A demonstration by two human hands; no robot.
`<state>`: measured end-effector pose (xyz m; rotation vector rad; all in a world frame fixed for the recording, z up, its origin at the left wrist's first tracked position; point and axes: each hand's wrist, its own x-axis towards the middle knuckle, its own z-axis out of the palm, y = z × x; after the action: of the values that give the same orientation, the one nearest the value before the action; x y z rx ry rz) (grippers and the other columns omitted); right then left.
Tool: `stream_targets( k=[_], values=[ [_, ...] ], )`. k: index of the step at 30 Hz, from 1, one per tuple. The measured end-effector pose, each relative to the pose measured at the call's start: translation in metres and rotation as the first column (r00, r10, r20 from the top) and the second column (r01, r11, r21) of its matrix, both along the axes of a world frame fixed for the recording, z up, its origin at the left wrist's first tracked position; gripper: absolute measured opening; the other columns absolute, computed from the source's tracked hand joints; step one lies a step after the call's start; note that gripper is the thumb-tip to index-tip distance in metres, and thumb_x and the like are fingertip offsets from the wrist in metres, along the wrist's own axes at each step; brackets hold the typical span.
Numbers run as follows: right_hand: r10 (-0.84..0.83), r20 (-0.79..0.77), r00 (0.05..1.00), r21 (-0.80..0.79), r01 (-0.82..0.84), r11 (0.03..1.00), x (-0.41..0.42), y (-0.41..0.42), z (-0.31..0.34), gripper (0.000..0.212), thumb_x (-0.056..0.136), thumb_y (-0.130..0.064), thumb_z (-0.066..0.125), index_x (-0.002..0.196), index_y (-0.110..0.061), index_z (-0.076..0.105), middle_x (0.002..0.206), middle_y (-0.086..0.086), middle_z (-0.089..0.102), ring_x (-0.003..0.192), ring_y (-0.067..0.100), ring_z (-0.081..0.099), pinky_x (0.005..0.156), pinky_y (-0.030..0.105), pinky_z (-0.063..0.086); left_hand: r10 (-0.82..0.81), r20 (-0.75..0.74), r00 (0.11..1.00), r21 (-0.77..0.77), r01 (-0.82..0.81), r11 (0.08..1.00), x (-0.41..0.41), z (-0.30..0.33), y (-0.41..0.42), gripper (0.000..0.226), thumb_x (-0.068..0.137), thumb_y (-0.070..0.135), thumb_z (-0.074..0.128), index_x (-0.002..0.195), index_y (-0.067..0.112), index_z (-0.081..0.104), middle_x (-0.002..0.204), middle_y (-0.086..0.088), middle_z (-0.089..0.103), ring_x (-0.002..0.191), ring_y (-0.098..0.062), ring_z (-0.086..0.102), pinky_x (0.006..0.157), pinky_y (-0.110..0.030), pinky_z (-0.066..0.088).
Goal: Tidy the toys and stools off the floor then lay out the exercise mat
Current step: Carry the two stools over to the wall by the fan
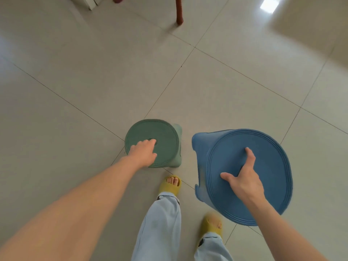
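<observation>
Currently on the stool-clearing step: right hand (244, 182) carries the blue plastic stool (263, 166), lifted and tilted off the tiled floor (94, 81), fingers hooked into the centre hole of the round seat, thumb spread flat on top. Left hand (144, 153) reaches down to the green plastic stool (165, 134), which stands upright on the floor just ahead of the person's left foot in a yellow slipper (170, 185); fingertips go into the seat's centre hole, but whether they have fully curled round the edge, cannot tell, so the grip looks half-made. The two stools are near each other, not touching. Judgement: next move calls for hooking the green seat hole firmly, lifting straight up, then carrying both stools clear, probably toward the edge of the room near the reddish-brown furniture leg (179, 12) at the top of view. No toys or exercise mat in view, so the mat step looks some way off.
</observation>
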<state>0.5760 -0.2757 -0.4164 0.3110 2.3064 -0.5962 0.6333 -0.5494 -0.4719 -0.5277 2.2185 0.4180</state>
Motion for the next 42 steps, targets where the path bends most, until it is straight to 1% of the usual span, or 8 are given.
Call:
stream_targets(
  k=[9,12,15,18,22,28,32,42],
  values=[
    [-0.192,-0.030,0.981,0.026,0.193,0.981,-0.016,-0.033,-0.102,0.096,0.081,-0.032,0.070,0.143,-0.038,-0.003,0.123,0.008,0.055,0.106,0.033,0.055,0.087,0.047,0.045,-0.147,0.065,0.987,0.030,0.146,0.989,-0.020,-0.118,-0.026,0.063,0.091,0.025,0.052,0.143,0.012,0.020,0.133,-0.012,0.050,0.121,-0.032,0.048,0.096,-0.043,0.039],
    [-0.197,-0.024,0.980,0.041,0.197,0.979,-0.020,-0.034,-0.125,0.096,0.080,-0.033,0.070,0.143,-0.039,-0.003,0.118,0.011,0.057,0.104,0.034,0.055,0.085,0.047,0.045,-0.170,0.098,0.981,0.073,0.163,0.984,-0.018,-0.149,-0.026,0.077,0.090,0.025,0.053,0.149,0.018,0.004,0.136,-0.012,0.048,0.121,-0.033,0.049,0.097,-0.044,0.041],
    [-0.200,-0.004,0.980,0.050,0.200,0.979,-0.019,-0.032,-0.145,0.098,0.079,-0.033,0.071,0.142,-0.040,-0.003,0.116,0.014,0.058,0.102,0.034,0.055,0.085,0.048,0.046,-0.192,0.131,0.973,0.108,0.178,0.978,-0.018,-0.171,-0.027,0.091,0.090,0.025,0.055,0.148,0.027,-0.014,0.123,-0.013,0.054,0.112,-0.033,0.053,0.094,-0.043,0.042],
    [-0.190,0.006,0.982,0.062,0.189,0.980,-0.017,-0.028,-0.153,0.098,0.078,-0.032,0.072,0.142,-0.040,-0.002,0.115,0.014,0.058,0.101,0.034,0.056,0.084,0.047,0.047,-0.269,0.147,0.952,0.075,0.260,0.963,-0.019,-0.183,-0.030,0.105,0.086,0.027,0.061,0.145,0.026,-0.026,0.113,-0.012,0.057,0.116,-0.029,0.049,0.109,-0.043,0.028],
    [-0.176,0.008,0.984,0.070,0.175,0.982,-0.013,-0.023,-0.152,0.098,0.078,-0.032,0.073,0.140,-0.043,-0.001,0.107,0.011,0.056,0.101,0.034,0.056,0.084,0.049,0.048,-0.374,0.143,0.916,0.032,0.374,0.927,-0.019,-0.185,-0.036,0.121,0.077,0.034,0.071,0.142,0.024,-0.031,0.125,-0.008,0.055,0.125,-0.025,0.047,0.119,-0.043,0.010],
    [-0.182,-0.010,0.983,0.059,0.182,0.982,-0.009,-0.012,-0.106,0.098,0.078,-0.032,0.072,0.142,-0.039,-0.002,0.102,0.004,0.051,0.104,0.033,0.056,0.084,0.049,0.047,-0.420,-0.055,0.906,-0.021,0.419,0.908,-0.026,-0.116,-0.025,0.125,0.066,0.052,0.074,0.147,0.025,-0.018,0.128,-0.002,0.058,0.125,-0.020,0.049,0.120,-0.037,0.003],
    [-0.253,-0.051,0.966,0.030,0.255,0.966,-0.005,-0.003,-0.043,0.098,0.079,-0.031,0.071,0.145,-0.037,-0.001,0.123,0.008,0.054,0.112,0.033,0.052,0.089,0.048,0.044,-0.474,-0.147,0.868,-0.116,0.461,0.880,-0.032,-0.030,-0.008,0.114,0.069,0.063,0.065,0.149,0.028,-0.008,0.116,-0.002,0.063,0.118,-0.018,0.055,0.119,-0.035,0.001],
    [-0.409,-0.197,0.891,-0.031,0.412,0.911,0.035,0.040,0.122,0.100,0.082,-0.038,0.066,0.147,-0.033,-0.010,0.136,0.004,0.047,0.119,0.028,0.049,0.093,0.047,0.043,-0.503,-0.358,0.786,-0.205,0.460,0.864,-0.068,0.157,0.039,0.084,0.082,0.069,0.041,0.149,0.037,0.000,0.106,0.001,0.068,0.111,-0.015,0.056,0.110,-0.033,0.016]
  ],
)
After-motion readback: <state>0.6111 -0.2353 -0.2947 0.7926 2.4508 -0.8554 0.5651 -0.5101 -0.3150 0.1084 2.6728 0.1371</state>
